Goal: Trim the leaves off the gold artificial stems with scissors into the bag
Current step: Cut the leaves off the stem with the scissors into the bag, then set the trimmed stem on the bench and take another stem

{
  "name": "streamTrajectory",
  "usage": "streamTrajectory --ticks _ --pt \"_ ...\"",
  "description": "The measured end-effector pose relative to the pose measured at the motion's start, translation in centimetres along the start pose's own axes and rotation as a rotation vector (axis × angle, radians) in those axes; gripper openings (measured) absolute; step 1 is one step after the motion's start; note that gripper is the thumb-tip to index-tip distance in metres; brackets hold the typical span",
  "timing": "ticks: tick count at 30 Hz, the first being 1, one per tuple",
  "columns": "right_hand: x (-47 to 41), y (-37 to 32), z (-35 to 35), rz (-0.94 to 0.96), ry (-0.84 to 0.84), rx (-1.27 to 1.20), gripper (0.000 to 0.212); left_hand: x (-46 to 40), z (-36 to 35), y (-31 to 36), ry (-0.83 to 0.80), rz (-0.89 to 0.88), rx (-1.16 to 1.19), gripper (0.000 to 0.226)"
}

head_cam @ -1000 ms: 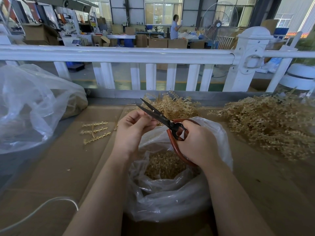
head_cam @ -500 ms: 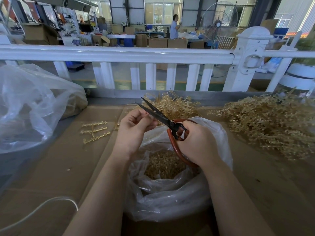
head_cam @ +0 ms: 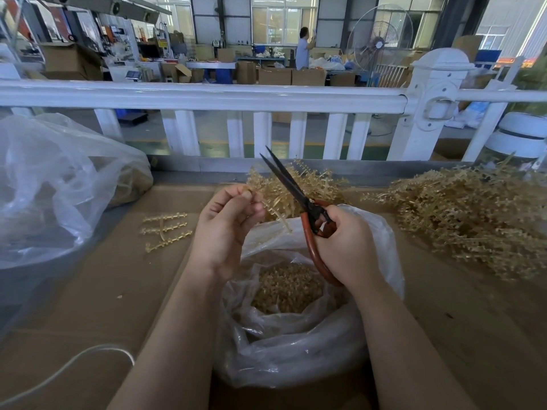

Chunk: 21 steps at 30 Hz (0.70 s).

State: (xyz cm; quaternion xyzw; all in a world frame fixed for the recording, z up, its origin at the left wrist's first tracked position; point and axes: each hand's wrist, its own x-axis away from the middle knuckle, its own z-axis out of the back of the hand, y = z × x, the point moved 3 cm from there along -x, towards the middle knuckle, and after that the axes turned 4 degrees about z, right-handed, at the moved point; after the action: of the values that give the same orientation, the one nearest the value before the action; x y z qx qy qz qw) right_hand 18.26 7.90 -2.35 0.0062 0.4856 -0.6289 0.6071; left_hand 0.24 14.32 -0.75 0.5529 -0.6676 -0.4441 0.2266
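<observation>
At frame centre our left hand (head_cam: 228, 223) pinches a gold stem (head_cam: 276, 207) above the open bag (head_cam: 296, 344) on the surface (head_cam: 88, 291), while our right hand (head_cam: 346, 247) grips the scissors (head_cam: 296, 190), blades slightly apart, pointing up.

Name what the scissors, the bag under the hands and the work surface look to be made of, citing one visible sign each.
Red-handled dark-bladed scissors: seemingly dull dark metal blades; glossy red loops, perhaps coated. Crinkled clear bag: thin plastic film, see-through with shiny creases. Flat brown work surface: likely cardboard, matte with visible sheet edges.
</observation>
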Motion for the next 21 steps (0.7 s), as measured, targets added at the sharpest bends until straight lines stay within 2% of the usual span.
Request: streamTrajectory --ticks 5,8,12,17,19,21 --pt "0.0 0.1 0.0 -0.038 0.025 0.067 0.031 -0.5 0.9 0.7 -0.025 -0.048 0.216 0.005" --pt "-0.1 0.3 0.0 -0.059 0.039 0.089 0.029 -0.8 2.3 1.4 0.05 -0.096 0.368 0.007" --pt "-0.1 0.6 0.0 -0.076 0.029 0.106 0.022 -0.9 4.4 1.6 0.317 -0.11 0.442 0.012" --pt "-0.1 0.6 0.0 -0.075 0.027 0.108 0.022 -0.5 7.2 0.1 0.811 0.041 0.284 0.022" --pt "-0.1 0.6 0.0 -0.077 0.029 0.102 0.025 -0.7 8.5 -0.1 0.918 0.066 0.168 0.025" --pt "-0.2 0.5 0.0 -0.079 0.023 0.095 0.028 -0.6 9.1 -0.2 1.003 0.057 0.125 0.016"
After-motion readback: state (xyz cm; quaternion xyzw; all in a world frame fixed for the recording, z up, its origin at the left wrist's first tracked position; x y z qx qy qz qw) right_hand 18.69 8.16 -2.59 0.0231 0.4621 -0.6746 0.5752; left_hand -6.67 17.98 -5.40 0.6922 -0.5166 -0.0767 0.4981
